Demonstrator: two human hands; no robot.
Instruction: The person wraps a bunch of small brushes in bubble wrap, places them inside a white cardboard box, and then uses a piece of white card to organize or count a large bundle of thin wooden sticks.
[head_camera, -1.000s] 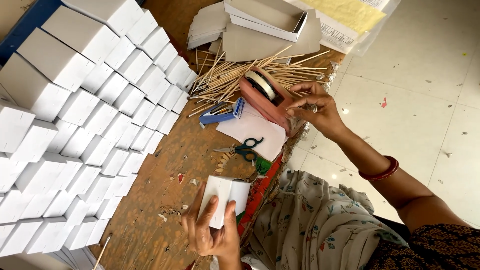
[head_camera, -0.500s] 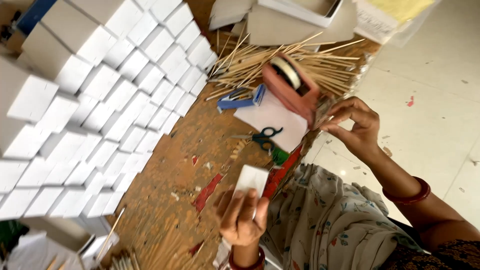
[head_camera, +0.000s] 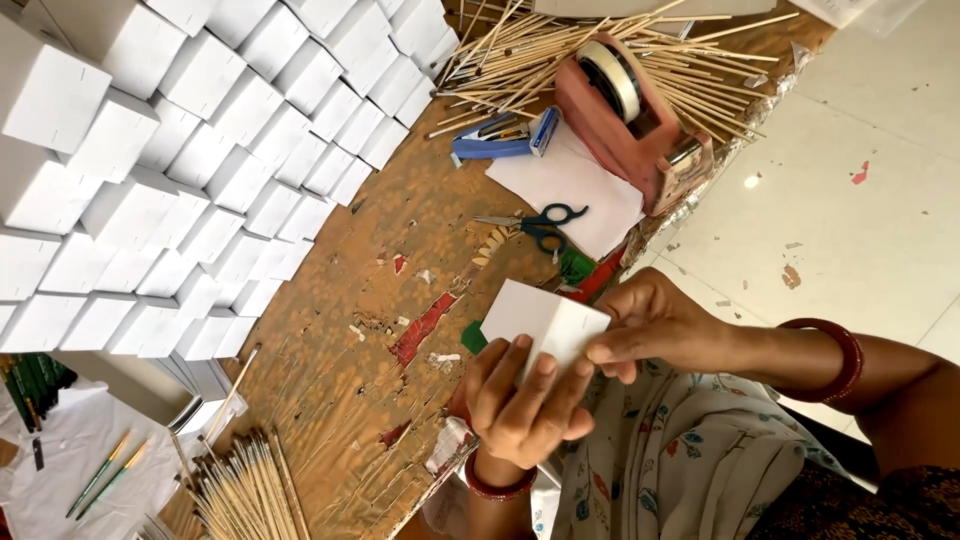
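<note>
The left hand (head_camera: 525, 405) wraps its fingers (head_camera: 545, 385) up around the near side of a small white paper box (head_camera: 545, 325), closed on it from below, palm towards the camera. The right hand (head_camera: 665, 325) comes in from the right and pinches the box's right edge between thumb and fingertips (head_camera: 600, 352), so both hands grip the same box at once. The box is held in the air just off the near edge of the worn wooden table (head_camera: 400, 250), above the person's patterned lap, not resting on anything. Its folded ridge runs roughly away from the person, and the box lies between the two hands, the left under and behind it, the right beside it; both touch it, neither is nearer.

Further out along the near edge of the table lie dark-handled scissors (head_camera: 540, 225) on a white sheet (head_camera: 580, 180), then a blue stapler (head_camera: 505, 140) and a pink tape dispenser (head_camera: 630, 115) over a heap of thin wooden sticks (head_camera: 560, 50) at the far right corner. Rows of finished white boxes (head_camera: 200, 170) cover the table's left side, well apart from the hands. More sticks (head_camera: 245, 490) lie at the near left corner.
</note>
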